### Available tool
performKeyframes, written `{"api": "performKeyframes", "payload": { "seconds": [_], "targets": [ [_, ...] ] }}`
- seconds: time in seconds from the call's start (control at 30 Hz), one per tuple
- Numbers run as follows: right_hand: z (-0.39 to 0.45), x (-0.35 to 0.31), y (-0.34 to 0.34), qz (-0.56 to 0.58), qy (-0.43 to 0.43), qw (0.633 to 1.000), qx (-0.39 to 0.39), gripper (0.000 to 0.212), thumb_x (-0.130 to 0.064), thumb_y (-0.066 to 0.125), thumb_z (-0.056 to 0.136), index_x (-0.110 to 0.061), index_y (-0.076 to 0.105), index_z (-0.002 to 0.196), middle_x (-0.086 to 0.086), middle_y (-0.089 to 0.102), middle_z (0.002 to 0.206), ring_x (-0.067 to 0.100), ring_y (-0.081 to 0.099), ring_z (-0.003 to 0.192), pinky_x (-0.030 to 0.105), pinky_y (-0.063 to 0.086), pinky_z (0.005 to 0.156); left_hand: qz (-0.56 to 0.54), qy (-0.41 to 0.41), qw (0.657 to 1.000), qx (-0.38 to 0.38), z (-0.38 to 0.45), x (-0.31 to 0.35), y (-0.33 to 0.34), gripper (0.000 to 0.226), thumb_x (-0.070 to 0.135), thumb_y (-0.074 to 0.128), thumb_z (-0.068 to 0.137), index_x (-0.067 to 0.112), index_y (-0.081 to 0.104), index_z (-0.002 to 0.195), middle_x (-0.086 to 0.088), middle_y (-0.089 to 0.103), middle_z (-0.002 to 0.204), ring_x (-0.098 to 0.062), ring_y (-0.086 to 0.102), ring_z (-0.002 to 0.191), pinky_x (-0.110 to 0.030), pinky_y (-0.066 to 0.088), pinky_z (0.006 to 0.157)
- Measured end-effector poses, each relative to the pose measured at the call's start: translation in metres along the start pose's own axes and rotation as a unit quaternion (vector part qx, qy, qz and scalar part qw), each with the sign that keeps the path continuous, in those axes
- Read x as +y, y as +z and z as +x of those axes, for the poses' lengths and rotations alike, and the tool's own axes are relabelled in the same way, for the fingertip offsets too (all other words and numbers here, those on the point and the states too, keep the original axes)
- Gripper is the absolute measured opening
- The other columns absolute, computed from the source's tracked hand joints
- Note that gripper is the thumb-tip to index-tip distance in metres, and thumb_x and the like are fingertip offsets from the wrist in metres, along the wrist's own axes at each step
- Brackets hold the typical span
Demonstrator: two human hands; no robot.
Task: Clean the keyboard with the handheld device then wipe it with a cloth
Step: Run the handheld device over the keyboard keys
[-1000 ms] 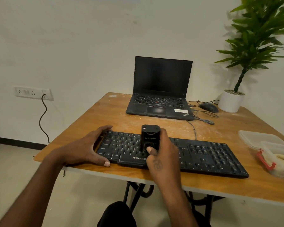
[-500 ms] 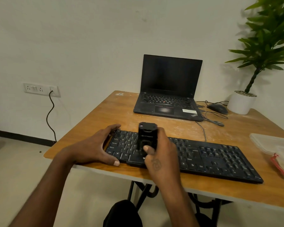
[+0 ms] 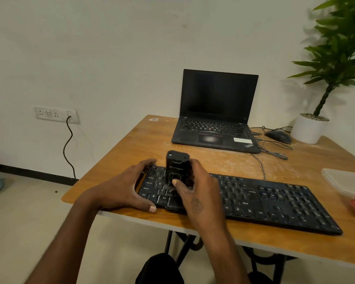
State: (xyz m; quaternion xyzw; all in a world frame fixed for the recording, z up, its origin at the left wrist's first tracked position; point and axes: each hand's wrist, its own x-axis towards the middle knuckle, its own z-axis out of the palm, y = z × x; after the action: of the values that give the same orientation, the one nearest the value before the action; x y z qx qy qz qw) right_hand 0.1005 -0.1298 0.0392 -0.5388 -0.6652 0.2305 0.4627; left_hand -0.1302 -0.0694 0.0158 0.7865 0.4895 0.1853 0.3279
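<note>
The keyboard (image 3: 244,199) lies along the near edge of the wooden table (image 3: 143,140), long and black, and right over its left-hand keys stands the handheld device (image 3: 177,171), upright, its lower end down among the keys. The right hand (image 3: 197,193) wraps around it, fingers curled behind, thumb pressed on the round control on its front face. The left hand (image 3: 123,189) clamps the keyboard's left end, thumb on the front edge and fingers hooked over the back, pinning it in place.

By the look of it, this is step one, the device pass, and only the left section is under the tool. The middle block and the number pad to the right look yet to be covered. The next move calls for sliding the device rightward along the rows, low and steady, while the other hand keeps the board from skidding. No cloth is visible.

Writing: key legends read Ctrl, Alt, Shift and Caps Lock. Faint print on the device is too small to read. Beyond, the open laptop (image 3: 215,119) has a dark screen and a ThinkPad mark at its corner beside a white sticker, illegible.
</note>
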Motion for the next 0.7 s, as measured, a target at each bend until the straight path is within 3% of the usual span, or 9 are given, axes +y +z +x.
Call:
{"api": "performKeyframes", "payload": {
  "seconds": [0.1, 0.2, 0.33, 0.53, 0.7],
  "targets": [
    [0.001, 0.002, -0.006, -0.030, 0.002, 1.000, 0.011, 0.039, -0.019, 0.069, 0.094, -0.033, 0.055, 0.128, -0.018, 0.066, 0.106, -0.002, 0.063, 0.093, 0.024, 0.059, 0.075, 0.004, -0.001, 1.000, 0.003, 0.000, 0.000, 0.000, 0.123, 0.055, 0.095, 0.060, 0.064, 0.009, 0.148, 0.021, 0.029, 0.152, -0.004, 0.039, 0.135, -0.026, 0.043, 0.107],
    [0.003, -0.006, 0.006, -0.027, -0.011, 1.000, -0.002, 0.043, -0.018, 0.067, 0.095, -0.035, 0.052, 0.131, -0.013, 0.068, 0.111, 0.004, 0.065, 0.097, 0.031, 0.060, 0.079, 0.001, 0.004, 1.000, 0.010, -0.001, -0.001, 0.000, 0.123, 0.058, 0.095, 0.058, 0.065, 0.011, 0.148, 0.020, 0.033, 0.152, -0.004, 0.041, 0.135, -0.034, 0.044, 0.112],
    [0.001, -0.011, 0.019, -0.018, -0.016, 0.999, -0.029, 0.044, -0.018, 0.066, 0.096, -0.036, 0.051, 0.134, -0.012, 0.067, 0.114, 0.003, 0.064, 0.097, 0.023, 0.058, 0.079, 0.005, 0.012, 1.000, 0.019, -0.001, -0.002, 0.000, 0.121, 0.059, 0.095, 0.057, 0.063, 0.014, 0.148, 0.020, 0.038, 0.149, -0.002, 0.043, 0.134, -0.037, 0.045, 0.112],
    [0.000, 0.013, -0.028, -0.039, 0.024, 0.999, 0.005, 0.043, -0.017, 0.065, 0.096, -0.032, 0.052, 0.135, -0.011, 0.067, 0.117, 0.005, 0.064, 0.102, 0.029, 0.060, 0.080, 0.012, 0.005, 1.000, 0.002, -0.001, -0.002, 0.000, 0.122, 0.059, 0.094, 0.060, 0.064, 0.009, 0.148, 0.027, 0.029, 0.150, 0.007, 0.037, 0.132, -0.021, 0.043, 0.103],
    [0.000, 0.022, -0.043, -0.054, 0.037, 0.997, 0.039, 0.041, -0.006, 0.062, 0.096, -0.023, 0.051, 0.132, -0.007, 0.065, 0.112, 0.005, 0.063, 0.096, 0.012, 0.048, 0.061, 0.012, 0.003, 1.000, 0.001, -0.001, -0.002, -0.001, 0.122, 0.058, 0.094, 0.060, 0.065, 0.009, 0.148, 0.025, 0.029, 0.150, 0.006, 0.037, 0.132, -0.022, 0.042, 0.105]
  ]
}}
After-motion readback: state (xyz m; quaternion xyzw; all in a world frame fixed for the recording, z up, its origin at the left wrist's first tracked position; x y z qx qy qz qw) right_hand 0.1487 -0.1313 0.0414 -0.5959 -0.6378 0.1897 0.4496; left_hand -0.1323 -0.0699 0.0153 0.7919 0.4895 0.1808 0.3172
